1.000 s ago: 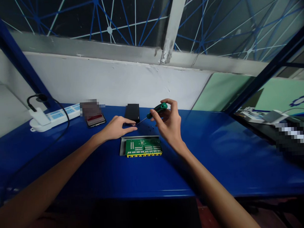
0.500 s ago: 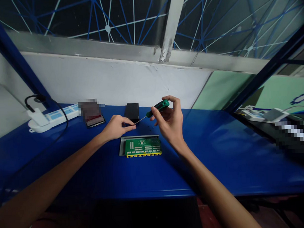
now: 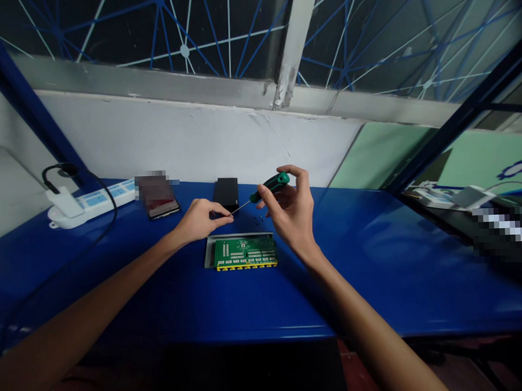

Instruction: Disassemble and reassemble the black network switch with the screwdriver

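My right hand (image 3: 293, 211) is closed around the green handle of a screwdriver (image 3: 269, 188), whose thin shaft slants down to the left. At the shaft's tip, the thumb and fingers of my left hand (image 3: 202, 219) are pinched together; anything tiny between them is too small to make out. Just below both hands a green circuit board (image 3: 246, 251) with a row of yellow ports along its front lies in a grey metal tray (image 3: 210, 252). A few tiny dark screws (image 3: 257, 220) rest on the table between the hands, behind the board.
A flat black box (image 3: 225, 192) lies behind my left hand on the blue table (image 3: 395, 259). Further left are a phone (image 3: 164, 208) and a white power strip (image 3: 94, 204) with a black cable. Several items (image 3: 458, 197) sit by the right-hand frame post.
Both hands and the screwdriver hold nearly the same pose, with only a very slight shift. The board and tray stay where they were.
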`<state>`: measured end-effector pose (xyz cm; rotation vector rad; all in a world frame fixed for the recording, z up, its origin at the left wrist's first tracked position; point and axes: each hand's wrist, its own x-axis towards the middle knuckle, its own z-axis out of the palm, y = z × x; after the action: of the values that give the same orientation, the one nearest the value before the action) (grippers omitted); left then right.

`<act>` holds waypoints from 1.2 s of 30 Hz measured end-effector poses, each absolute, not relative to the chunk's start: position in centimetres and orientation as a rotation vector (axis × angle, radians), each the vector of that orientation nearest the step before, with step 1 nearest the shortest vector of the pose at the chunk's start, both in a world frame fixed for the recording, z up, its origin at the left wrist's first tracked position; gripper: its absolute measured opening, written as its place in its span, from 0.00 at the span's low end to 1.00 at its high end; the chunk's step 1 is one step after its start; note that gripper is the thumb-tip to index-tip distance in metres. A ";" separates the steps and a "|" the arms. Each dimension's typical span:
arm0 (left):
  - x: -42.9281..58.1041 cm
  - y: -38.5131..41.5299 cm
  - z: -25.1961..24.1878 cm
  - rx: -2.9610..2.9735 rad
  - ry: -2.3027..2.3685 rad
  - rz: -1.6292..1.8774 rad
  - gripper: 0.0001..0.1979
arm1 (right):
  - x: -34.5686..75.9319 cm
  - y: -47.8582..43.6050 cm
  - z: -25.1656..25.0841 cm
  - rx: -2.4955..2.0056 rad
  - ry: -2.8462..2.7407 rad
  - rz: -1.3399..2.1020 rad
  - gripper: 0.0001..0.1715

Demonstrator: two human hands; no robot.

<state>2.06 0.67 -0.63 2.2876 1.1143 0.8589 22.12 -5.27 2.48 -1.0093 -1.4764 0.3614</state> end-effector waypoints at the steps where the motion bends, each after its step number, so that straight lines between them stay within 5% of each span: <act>1: 2.1 0.7 -0.6 2.285 1.112 0.858 0.10 | 22.1 -5.3 2.5 -1.011 -1.478 0.360 0.23; 36: 2.3 0.2 -0.7 2.300 1.107 0.886 0.10 | 22.2 -5.5 2.7 -1.029 -1.544 0.279 0.26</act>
<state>2.31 0.22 -0.66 2.2996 1.1073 0.8863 22.23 -5.51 2.67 -1.0288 -1.5442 0.2788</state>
